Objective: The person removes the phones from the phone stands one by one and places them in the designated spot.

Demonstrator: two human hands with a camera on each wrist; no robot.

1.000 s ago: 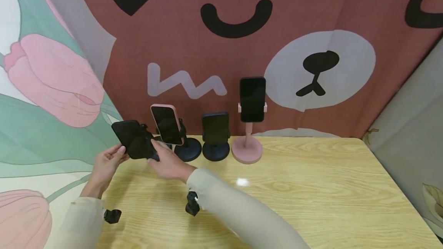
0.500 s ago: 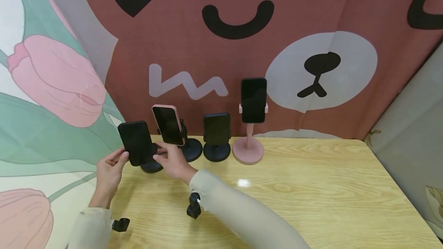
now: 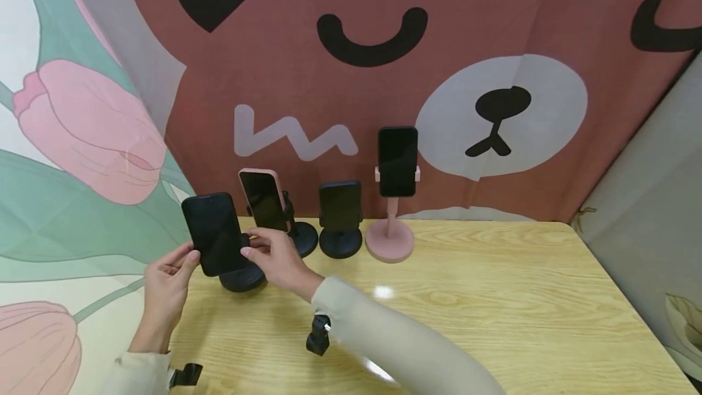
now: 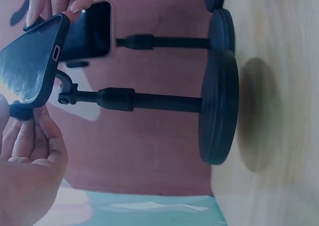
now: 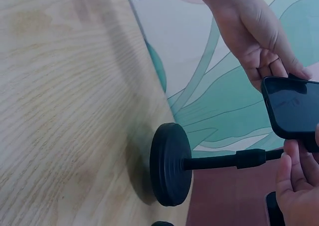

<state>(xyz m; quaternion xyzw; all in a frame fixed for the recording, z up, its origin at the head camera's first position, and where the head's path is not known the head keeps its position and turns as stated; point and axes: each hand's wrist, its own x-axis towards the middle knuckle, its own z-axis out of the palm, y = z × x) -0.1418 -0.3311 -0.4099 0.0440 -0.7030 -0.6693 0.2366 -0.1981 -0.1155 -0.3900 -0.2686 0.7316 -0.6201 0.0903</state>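
A black phone [image 3: 214, 233] sits in the clamp of a black phone stand [image 4: 164, 102], its dark screen facing me. My left hand [image 3: 167, 279] pinches the clamp at the phone's left edge, thumb at the front and fingers behind. On the other side, my right hand [image 3: 280, 261] pinches the clamp's right arm between thumb and fingers. The stand's round base [image 5: 169, 166] hangs close over the table, its shadow lying apart from it in the left wrist view. In the head view the phone hides most of the pole.
Behind stand a pink-framed phone [image 3: 264, 200] on a black stand, a dark phone [image 3: 340, 206] on a low black stand, and a black phone [image 3: 398, 160] on a pink stand [image 3: 390, 242]. Printed curtains border the wooden table [image 3: 482, 303] at back and left.
The held phone has turned from a leftward tilt to more upright. Its stand has come nearer to me, and its round base now shows below the phone. Both hands have kept hold.
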